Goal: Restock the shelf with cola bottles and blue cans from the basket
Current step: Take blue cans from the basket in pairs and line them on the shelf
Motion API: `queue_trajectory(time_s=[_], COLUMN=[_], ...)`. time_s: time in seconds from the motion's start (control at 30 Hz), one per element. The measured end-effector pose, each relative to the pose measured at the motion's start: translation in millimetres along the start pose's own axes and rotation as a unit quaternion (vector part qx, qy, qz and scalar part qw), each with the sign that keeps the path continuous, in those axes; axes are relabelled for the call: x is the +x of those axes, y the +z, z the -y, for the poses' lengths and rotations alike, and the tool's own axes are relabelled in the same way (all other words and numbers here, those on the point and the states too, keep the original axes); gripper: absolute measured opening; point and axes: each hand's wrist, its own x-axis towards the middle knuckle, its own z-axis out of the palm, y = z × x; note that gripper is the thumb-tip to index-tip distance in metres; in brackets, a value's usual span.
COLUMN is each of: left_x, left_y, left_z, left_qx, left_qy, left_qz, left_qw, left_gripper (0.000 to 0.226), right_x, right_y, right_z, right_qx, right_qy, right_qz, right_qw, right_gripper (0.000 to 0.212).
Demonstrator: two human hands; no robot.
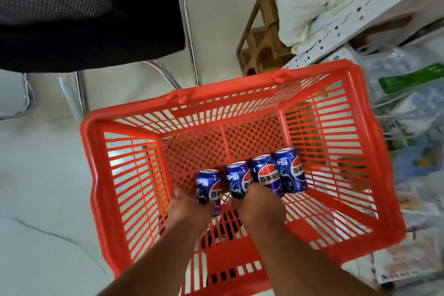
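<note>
Left hand (186, 204): reaches down into the basket, fingers wrapped round the leftmost blue can (208, 184).
Right hand (258, 202): beside the left, closed on the second blue can (238, 179).
Other two blue cans (278, 170): upright, touching in the same row, to the right of the hands.
Red basket (125, 118): on the pale floor, cans standing against its near wall.
Black chair (72, 19): upper left, behind the basket.
</note>
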Motion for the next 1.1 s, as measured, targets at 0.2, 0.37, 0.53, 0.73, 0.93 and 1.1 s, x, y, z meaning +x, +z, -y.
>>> queue_trajectory(time_s=[0.2,0.37,0.53,0.73,0.93,1.1], left_x=[0.6,12.0,13.6,15.3,15.3,10.8], left_y=[-1.1,10.8,10.7,5.2,8.8,13.3], left_z=[0.6,-0.2,5.8,9.5,14.4,8.5], left_qx=[-0.018,0.024,0.02,-0.001,-0.006,0.017], left_qy=[0.012,0.034,0.042,0.067,0.085,0.075], left_qz=[0.016,0.034,0.034,0.051,0.036,0.009], left_qw=[1.0,0.999,0.998,0.997,0.996,0.997], left_gripper=[0.077,0.079,0.079,0.069,0.092,0.096], right_x=[-4.1,7.6,5.4,11.9,22.3,27.0], right_y=[-1.4,5.0,16.4,28.4,35.2,37.3], right_z=[-3.5,-5.1,1.6,10.3,6.3,4.4], right_qx=[0.091,0.111,0.136,0.213,0.253,0.254], right_qy=[0.028,0.04,0.035,0.03,0.013,0.01], right_qz=[-0.062,-0.024,-0.007,0.055,0.08,0.104], right_qw=[0.994,0.993,0.99,0.975,0.964,0.961], right_gripper=[0.05,0.028,0.055,0.063,0.055,0.049])
